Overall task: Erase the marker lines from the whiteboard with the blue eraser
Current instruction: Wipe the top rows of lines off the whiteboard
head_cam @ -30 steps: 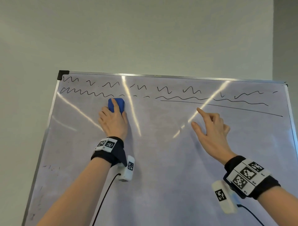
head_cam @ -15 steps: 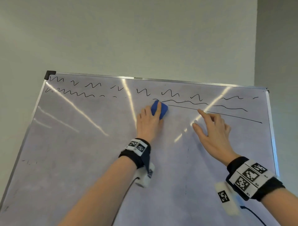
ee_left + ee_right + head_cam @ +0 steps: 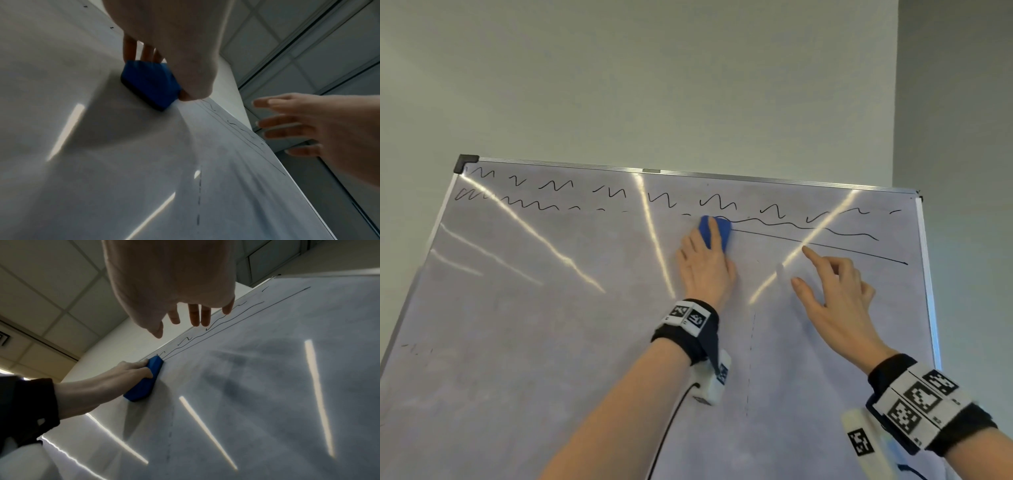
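Left hand: clamped on blue eraser, index finger laid over its top, thumb on the side edge; presses it flat to whiteboard.
Right hand: holds nothing, fingers apart & mostly straight; index tip at or just off the board, contact unclear. Sits right of left hand, near but not touching.
Blue eraser: upper-mid board, at left end of long straight line and of wavy line just above it. Dark felt face against board in left wrist view.
Marker lines, others: top row of short zigzags across board width; 2nd row squiggle at upper left w/ a few dashes trailing right.
Whiteboard: metal frame, black corner cap top left; faint dashed vertical mark lower mid. Bright light streaks across surface.
Wrists: black straps w/ b&w coded tags, small white camera units below.
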Demonstrator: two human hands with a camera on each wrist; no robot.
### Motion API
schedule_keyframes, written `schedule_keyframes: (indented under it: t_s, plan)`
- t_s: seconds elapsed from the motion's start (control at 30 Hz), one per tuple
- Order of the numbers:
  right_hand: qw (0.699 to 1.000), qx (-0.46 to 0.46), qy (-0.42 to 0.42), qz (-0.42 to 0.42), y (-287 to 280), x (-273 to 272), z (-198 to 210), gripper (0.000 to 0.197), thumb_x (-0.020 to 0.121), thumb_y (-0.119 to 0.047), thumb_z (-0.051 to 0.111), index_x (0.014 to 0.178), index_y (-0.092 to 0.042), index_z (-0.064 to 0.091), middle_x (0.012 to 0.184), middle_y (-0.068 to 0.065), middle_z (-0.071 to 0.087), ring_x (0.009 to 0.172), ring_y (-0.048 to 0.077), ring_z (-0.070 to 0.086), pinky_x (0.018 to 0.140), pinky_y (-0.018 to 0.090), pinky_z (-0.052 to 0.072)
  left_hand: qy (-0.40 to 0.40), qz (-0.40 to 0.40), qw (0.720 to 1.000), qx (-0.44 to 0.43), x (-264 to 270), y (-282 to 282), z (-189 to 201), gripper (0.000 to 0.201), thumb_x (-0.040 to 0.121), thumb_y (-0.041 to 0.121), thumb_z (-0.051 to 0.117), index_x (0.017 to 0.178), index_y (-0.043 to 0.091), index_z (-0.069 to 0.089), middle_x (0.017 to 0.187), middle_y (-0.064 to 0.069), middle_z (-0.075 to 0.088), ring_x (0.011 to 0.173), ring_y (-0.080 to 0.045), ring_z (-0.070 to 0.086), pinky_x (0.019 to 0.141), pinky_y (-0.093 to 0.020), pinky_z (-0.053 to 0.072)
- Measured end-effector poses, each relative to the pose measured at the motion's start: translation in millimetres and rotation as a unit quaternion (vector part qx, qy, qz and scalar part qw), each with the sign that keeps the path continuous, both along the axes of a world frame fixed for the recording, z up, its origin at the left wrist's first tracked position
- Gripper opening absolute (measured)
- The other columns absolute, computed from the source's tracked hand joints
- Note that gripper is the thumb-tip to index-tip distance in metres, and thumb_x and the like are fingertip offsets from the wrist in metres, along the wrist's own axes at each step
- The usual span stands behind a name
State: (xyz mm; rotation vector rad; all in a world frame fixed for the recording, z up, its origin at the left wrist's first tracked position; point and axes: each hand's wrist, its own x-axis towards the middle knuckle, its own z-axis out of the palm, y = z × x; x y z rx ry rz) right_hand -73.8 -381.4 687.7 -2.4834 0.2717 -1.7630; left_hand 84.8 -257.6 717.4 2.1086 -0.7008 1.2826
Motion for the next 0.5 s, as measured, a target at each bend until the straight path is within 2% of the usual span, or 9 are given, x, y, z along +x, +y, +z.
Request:
schedule_keyframes:
  t_s: [0.07,0.17,0.27,0.33,0.43,0.5]
  plan:
    - [1.0,0.008,0.007,0.0,8.4,9.0,0.4,0.046,0.095,-0.034,0.045,0.141,-0.031,0.036,0.115,-0.004,0.036,0.112,0.016,0.035,0.095,0.031,0.014,-0.013,-0.001,0.999,0.039,-6.8,0.3,-6.1,0.069,0.092,0.035,0.04,0.151,0.009,0.014,0.126,-0.018,0.041,0.109,-0.033,0.039,0.082,-0.038,0.034]
    - [0.999,-0.004,0.04,0.013,28.1,33.3,6.8,0.044,0.099,-0.026,0.038,0.143,-0.028,0.034,0.132,-0.002,0.041,0.117,0.019,0.035,0.091,0.031,0.018,-0.016,-0.023,0.997,0.078,2.8,15.0,-6.2,0.067,0.098,0.039,0.037,0.151,0.009,0.011,0.13,-0.017,0.038,0.113,-0.032,0.037,0.081,-0.037,0.037]
    - [0.994,-0.035,0.097,0.037,51.3,63.8,17.1,0.045,0.101,-0.022,0.031,0.146,-0.026,0.027,0.15,-0.007,0.03,0.125,0.02,0.032,0.092,0.034,0.023,-0.026,-0.061,0.99,0.124,12.0,33.6,-2.0,0.059,0.101,0.035,0.034,0.15,0.01,0.015,0.133,-0.015,0.036,0.115,-0.031,0.035,0.085,-0.036,0.039]
    - [0.99,-0.048,0.13,0.024,63.4,81.3,26.3,0.046,0.101,-0.029,0.029,0.147,-0.026,0.024,0.154,-0.006,0.022,0.129,0.021,0.029,0.096,0.038,0.025,-0.041,-0.082,0.986,0.142,15.4,47.0,-0.3,0.052,0.101,0.032,0.032,0.149,0.013,0.023,0.138,-0.012,0.034,0.118,-0.031,0.034,0.09,-0.037,0.035]
    - [0.985,-0.062,0.16,-0.033,77.1,99.4,34.7,0.048,0.101,-0.038,0.03,0.145,-0.02,0.03,0.154,0.005,0.02,0.13,0.029,0.027,0.102,0.043,0.026,-0.057,-0.102,0.986,0.115,22.6,70.5,-2.1,0.043,0.098,0.027,0.036,0.14,0.019,0.036,0.138,-0.008,0.036,0.115,-0.03,0.036,0.091,-0.039,0.033]
    - [0.986,-0.066,0.138,-0.068,85.6,108.1,34.6,0.048,0.1,-0.038,0.035,0.142,-0.016,0.034,0.149,0.012,0.025,0.122,0.035,0.033,0.099,0.043,0.031,-0.065,-0.101,0.99,0.068,29.9,87.8,-2.4,0.041,0.096,0.025,0.039,0.137,0.021,0.042,0.132,-0.008,0.042,0.111,-0.03,0.039,0.087,-0.04,0.033]
